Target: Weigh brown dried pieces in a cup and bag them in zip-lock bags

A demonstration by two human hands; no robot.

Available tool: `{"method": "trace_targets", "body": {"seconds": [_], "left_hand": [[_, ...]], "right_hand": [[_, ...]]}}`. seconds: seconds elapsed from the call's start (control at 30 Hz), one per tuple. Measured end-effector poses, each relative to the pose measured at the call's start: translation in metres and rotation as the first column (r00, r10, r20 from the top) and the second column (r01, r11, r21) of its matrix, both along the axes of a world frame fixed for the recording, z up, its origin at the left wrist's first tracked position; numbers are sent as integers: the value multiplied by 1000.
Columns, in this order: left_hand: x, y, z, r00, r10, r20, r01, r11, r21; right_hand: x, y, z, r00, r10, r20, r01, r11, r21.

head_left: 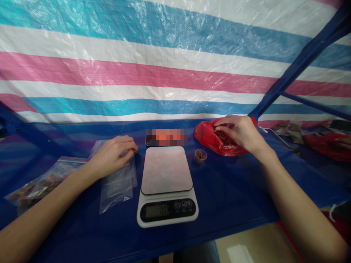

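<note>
My left hand lies over several clear zip bags, its fingers loosely curled together; whatever is under them is hidden. On the right, my right hand reaches into an open red plastic bag of dark brown dried pieces. Its thumb and fingers are pinched at the pieces, and what they hold is too small to make out. Between my hands stands a white kitchen scale with a bare plate, its display reading 0.0. A small clear cup with brown pieces sits right of it.
A filled zip bag of brown pieces lies beside my left forearm. Behind the scale is a blurred-out phone-like object. Blue frame bars and a striped tarp bound the blue table. Another person's hand shows at far right by a second red bag.
</note>
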State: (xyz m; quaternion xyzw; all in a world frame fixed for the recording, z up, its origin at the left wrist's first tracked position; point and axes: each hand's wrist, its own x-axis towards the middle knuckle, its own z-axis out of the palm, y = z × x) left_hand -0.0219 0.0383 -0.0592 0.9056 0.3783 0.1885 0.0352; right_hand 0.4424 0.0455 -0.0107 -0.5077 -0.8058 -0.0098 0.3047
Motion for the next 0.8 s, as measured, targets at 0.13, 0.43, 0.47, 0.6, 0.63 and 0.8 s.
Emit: {"method": "trace_targets", "body": {"seconds": [0.13, 0.43, 0.47, 0.6, 0.63, 0.8], "left_hand": [[0, 0, 0, 1000, -1, 6, 1, 1000, 10], [1, 1, 0, 1000, -17, 18, 16, 1000, 26], [1, 1, 0, 1000, -17, 21, 17, 1000, 25], [1, 0, 0, 1000, -11, 17, 11, 1000, 18], [1, 0, 1, 1000, -8, 14, 8, 1000, 14], [2, -1, 2, 1000, 1, 8, -1, 1000, 6]], "right_hand": [[1, -2, 1, 1000, -22, 8, 22, 1000, 16], [4, 1, -2, 1000, -1, -26, -1, 999, -43], [4, 1, -2, 999, -3, -38, 2, 999, -43], [2, -3, 2, 996, -7, -85, 4, 999, -34], [0, -4, 4, 995, -3, -97, 0, 999, -33], [-15, -19, 19, 986, 15, -165, -11, 1000, 25]]}}
